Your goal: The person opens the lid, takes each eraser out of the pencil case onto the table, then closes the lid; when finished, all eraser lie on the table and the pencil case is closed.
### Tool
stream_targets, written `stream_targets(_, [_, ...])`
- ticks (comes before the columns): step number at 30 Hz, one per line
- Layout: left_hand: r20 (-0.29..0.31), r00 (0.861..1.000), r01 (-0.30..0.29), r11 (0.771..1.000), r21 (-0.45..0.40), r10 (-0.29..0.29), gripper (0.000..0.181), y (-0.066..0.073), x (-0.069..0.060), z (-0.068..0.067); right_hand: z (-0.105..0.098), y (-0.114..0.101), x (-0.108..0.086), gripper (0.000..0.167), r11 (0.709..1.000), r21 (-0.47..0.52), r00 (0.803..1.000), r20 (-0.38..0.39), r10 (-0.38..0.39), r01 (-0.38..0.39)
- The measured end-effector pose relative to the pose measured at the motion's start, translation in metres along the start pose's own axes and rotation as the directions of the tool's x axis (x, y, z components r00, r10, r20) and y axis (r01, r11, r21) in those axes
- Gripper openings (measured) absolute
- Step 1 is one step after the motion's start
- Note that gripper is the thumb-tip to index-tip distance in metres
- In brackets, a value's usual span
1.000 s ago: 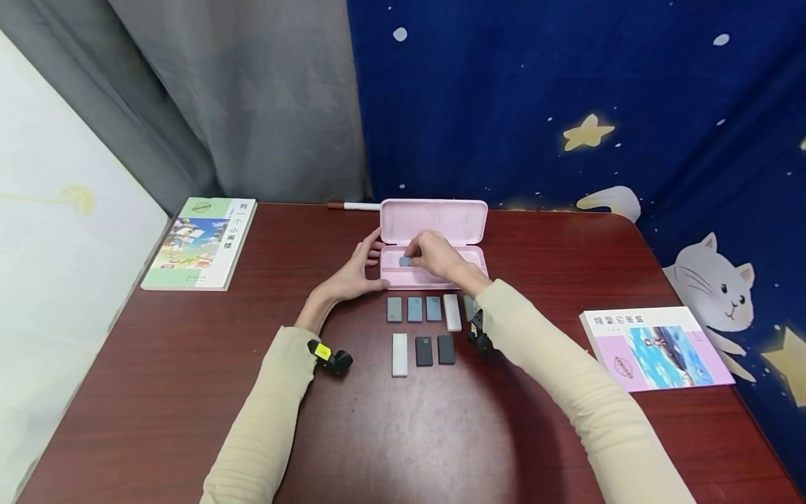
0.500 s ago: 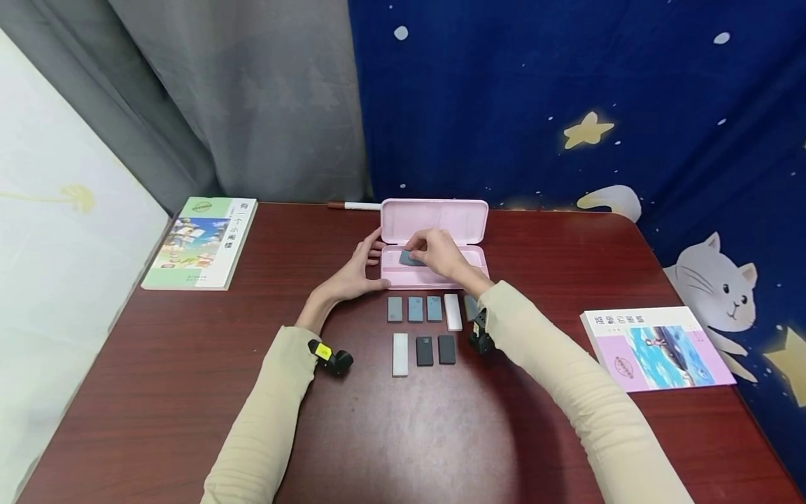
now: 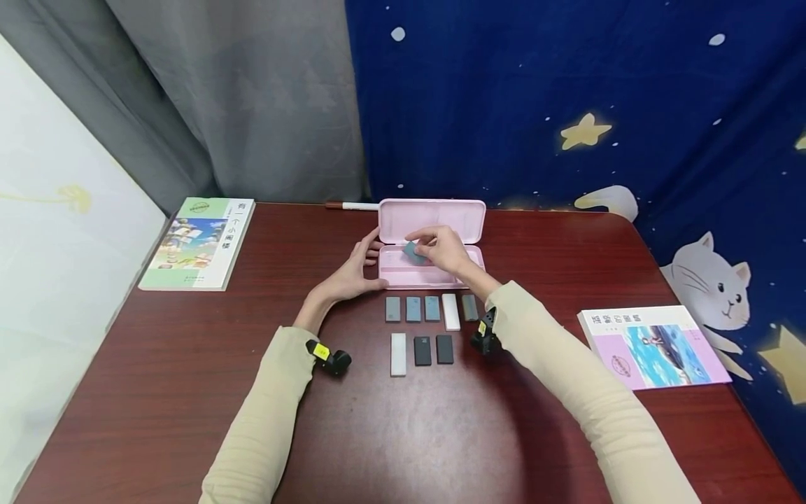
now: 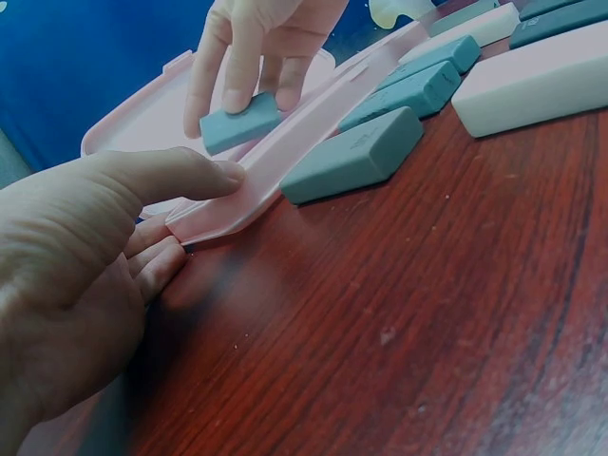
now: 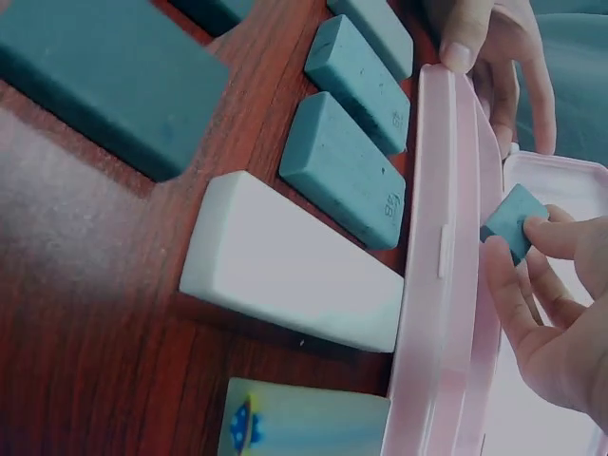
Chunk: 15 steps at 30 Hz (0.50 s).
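Observation:
An open pink pencil case (image 3: 431, 278) lies on the table with its lid tilted back. My left hand (image 3: 354, 275) holds its left end, thumb (image 4: 204, 176) on the front wall and fingers around the side. Over the case's compartment, my right hand (image 3: 443, 252) pinches a blue-green eraser (image 5: 513, 220), tilted, between thumb and fingers. In front of the case lies a row of erasers: a grey-green one (image 3: 393, 309), two blue ones, a white one (image 3: 450, 312) and a green-grey one (image 3: 469, 308). Nearer me are a long white eraser (image 3: 399, 355) and two dark ones (image 3: 422, 351).
A brown-and-white marker (image 3: 352, 206) lies behind the case at the left, by the table's back edge. One book (image 3: 198, 243) is at the far left, another book (image 3: 655, 348) at the right. Curtains (image 3: 504, 105) hang behind the table.
The blue-green eraser has come up from low in the case and turned to a tilt in my right hand, which has risen slightly. My left hand stays on the case.

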<state>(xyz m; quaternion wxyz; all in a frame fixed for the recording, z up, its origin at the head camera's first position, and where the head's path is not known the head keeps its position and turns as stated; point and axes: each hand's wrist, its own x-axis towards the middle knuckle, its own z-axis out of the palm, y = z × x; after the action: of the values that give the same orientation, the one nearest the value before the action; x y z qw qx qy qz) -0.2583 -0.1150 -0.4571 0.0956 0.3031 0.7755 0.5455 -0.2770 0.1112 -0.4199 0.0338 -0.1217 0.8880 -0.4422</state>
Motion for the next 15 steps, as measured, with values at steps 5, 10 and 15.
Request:
stream_targets(5, [0.021,1.000,0.009,1.000,-0.008,-0.009,0.098,0.017,-0.005,-0.001,-0.006,-0.002,-0.009,0.025,0.992,0.108,0.998,-0.005,0.064,-0.063])
stream_targets(10, [0.020,1.000,0.015,1.000,-0.006,-0.015,0.098,0.020,-0.006,-0.002,-0.014,-0.001,-0.018,0.025,0.975,0.195,0.994,-0.003,0.110,-0.107])
stream_targets(15, [0.022,1.000,0.017,1.000,-0.018,-0.017,0.100,0.019,-0.004,-0.002,-0.019,0.004,-0.028,0.022,0.980,0.162,0.993,-0.015,0.119,-0.115])
